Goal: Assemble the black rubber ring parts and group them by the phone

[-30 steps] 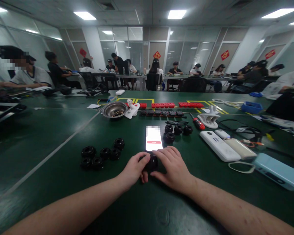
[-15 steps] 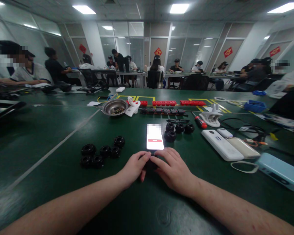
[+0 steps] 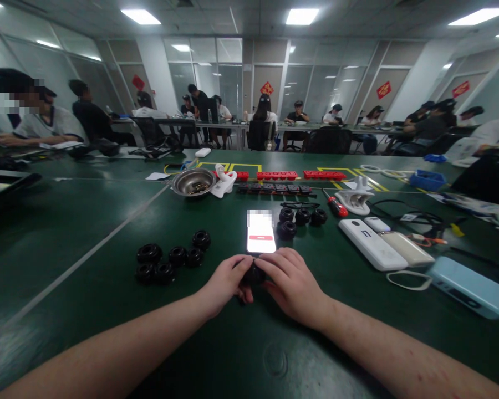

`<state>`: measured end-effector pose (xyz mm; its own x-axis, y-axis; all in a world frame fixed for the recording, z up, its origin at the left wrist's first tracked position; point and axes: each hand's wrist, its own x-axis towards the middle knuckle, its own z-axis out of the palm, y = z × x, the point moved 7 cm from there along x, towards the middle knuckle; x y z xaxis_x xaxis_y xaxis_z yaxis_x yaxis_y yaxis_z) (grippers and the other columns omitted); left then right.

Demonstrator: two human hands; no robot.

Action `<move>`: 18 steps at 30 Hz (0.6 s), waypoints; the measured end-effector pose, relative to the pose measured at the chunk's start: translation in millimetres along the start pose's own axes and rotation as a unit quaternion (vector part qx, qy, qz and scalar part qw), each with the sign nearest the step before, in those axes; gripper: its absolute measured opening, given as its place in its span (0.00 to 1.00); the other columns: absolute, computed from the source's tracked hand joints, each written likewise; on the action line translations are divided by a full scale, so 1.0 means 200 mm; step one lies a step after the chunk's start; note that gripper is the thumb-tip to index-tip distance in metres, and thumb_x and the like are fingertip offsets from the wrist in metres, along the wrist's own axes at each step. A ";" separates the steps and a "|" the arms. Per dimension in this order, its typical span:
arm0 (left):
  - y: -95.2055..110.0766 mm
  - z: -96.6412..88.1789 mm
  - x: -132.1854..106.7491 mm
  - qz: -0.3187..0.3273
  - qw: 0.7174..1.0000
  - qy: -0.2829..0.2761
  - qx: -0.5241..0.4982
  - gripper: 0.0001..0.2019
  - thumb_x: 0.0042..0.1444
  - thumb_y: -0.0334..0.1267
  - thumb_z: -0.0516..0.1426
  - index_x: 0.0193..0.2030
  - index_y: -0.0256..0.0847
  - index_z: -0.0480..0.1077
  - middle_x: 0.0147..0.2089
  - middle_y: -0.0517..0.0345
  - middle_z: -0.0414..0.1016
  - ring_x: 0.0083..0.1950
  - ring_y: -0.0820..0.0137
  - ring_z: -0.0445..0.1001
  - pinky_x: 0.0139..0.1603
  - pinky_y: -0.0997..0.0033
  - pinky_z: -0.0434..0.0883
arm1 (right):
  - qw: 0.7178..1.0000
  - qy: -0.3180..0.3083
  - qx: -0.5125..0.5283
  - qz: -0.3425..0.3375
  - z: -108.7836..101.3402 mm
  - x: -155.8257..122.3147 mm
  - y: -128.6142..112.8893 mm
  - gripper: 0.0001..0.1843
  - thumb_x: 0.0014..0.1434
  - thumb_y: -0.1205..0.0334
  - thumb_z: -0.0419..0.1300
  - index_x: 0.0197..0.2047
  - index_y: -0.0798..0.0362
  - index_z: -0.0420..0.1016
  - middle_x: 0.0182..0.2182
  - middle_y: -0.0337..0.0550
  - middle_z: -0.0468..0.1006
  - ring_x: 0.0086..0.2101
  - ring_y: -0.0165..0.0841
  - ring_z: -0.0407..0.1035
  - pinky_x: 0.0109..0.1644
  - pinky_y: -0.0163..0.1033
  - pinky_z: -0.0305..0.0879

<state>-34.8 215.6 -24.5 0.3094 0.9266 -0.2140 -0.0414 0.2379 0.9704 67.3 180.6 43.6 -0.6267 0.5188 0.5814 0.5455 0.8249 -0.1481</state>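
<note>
Black rounded parts, left group (image 3: 177, 255): six, ring-like, resting on the green tabletop (image 3: 216, 221), apart from the hands.
Steel bowl (image 3: 185, 177): shallow and round, with small brass-coloured pieces lying in the bottom.
White object (image 3: 224, 185): just beside the bowl's right rim; its small print cannot be read.
Left hand (image 3: 227, 280): closed in a pinch on one black part, thumb across the top, curled fingertips showing below.
Held black part (image 3: 255, 272): between both hands, at the near end of the phone, mostly covered by fingers, so its exact shape is unclear.
Phone (image 3: 263, 238): flat, screen bright white, top pixelated; lettering on its red bar is too small to read.
Red wall signs (image 3: 267, 88): diamond-shaped, with gold characters too blurred to read.
Right hand (image 3: 293, 285): bent fingers pressed together over the same part's right side; the thumb is partly hidden underneath.
Black rounded parts, right group (image 3: 303, 216): four, just right of the phone.
Screwdriver (image 3: 338, 207): red and black handle.
White case (image 3: 370, 244): lying flat, marked with a dark bracket-like symbol.
Blue tray (image 3: 424, 184): open-topped; its dark contents cannot be made out.
Light blue case (image 3: 469, 285): nearest the right edge, dark panel on its side.
</note>
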 end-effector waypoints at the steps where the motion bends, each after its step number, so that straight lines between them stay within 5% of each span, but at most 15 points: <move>1: 0.00 0.00 0.00 -0.002 1.000 0.006 -0.004 0.21 0.47 0.53 0.51 0.38 0.35 0.61 0.19 0.63 0.68 0.13 0.77 0.66 0.12 0.82 0.59 | 1.000 -0.003 0.009 0.005 0.00 0.00 0.00 0.17 0.56 0.66 0.51 0.50 0.56 0.60 0.43 0.49 0.68 0.42 0.40 0.60 0.48 0.48 0.55; 7: -0.01 -0.01 0.00 0.000 0.999 0.024 0.031 0.17 0.47 0.48 0.54 0.38 0.37 0.63 0.16 0.68 0.63 0.12 0.81 0.60 0.12 0.84 0.58 | 0.992 0.000 0.052 0.112 0.01 -0.01 0.09 0.22 0.55 0.48 0.51 0.44 0.58 0.63 0.35 0.50 0.70 0.35 0.40 0.62 0.40 0.48 0.59; 10: -0.01 -0.01 0.00 0.009 0.998 0.017 0.053 0.19 0.47 0.51 0.53 0.37 0.37 0.63 0.15 0.69 0.62 0.10 0.82 0.58 0.10 0.85 0.54 | 0.997 -0.023 0.024 0.065 0.03 0.00 0.07 0.19 0.57 0.49 0.49 0.40 0.58 0.67 0.30 0.48 0.72 0.33 0.38 0.62 0.38 0.46 0.59; 14: -0.01 -0.01 0.01 0.009 1.000 0.008 0.005 0.21 0.48 0.54 0.50 0.38 0.36 0.62 0.19 0.65 0.66 0.11 0.80 0.62 0.10 0.82 0.57 | 1.000 -0.020 -0.001 0.000 0.03 0.00 0.02 0.19 0.58 0.59 0.51 0.50 0.59 0.61 0.41 0.50 0.70 0.40 0.39 0.60 0.46 0.46 0.57; 18: -0.01 -0.02 0.01 0.009 0.999 0.033 -0.010 0.18 0.48 0.49 0.52 0.38 0.36 0.62 0.21 0.65 0.65 0.12 0.81 0.61 0.11 0.83 0.58 | 0.998 -0.032 0.015 0.048 0.02 0.00 0.03 0.22 0.54 0.62 0.55 0.52 0.57 0.58 0.46 0.49 0.67 0.46 0.40 0.57 0.55 0.51 0.47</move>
<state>-38.2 218.3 -27.2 0.2443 0.9479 -0.2044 -0.0659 0.2266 0.9718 67.9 187.7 39.3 -0.6073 0.6085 0.5107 0.5887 0.7764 -0.2250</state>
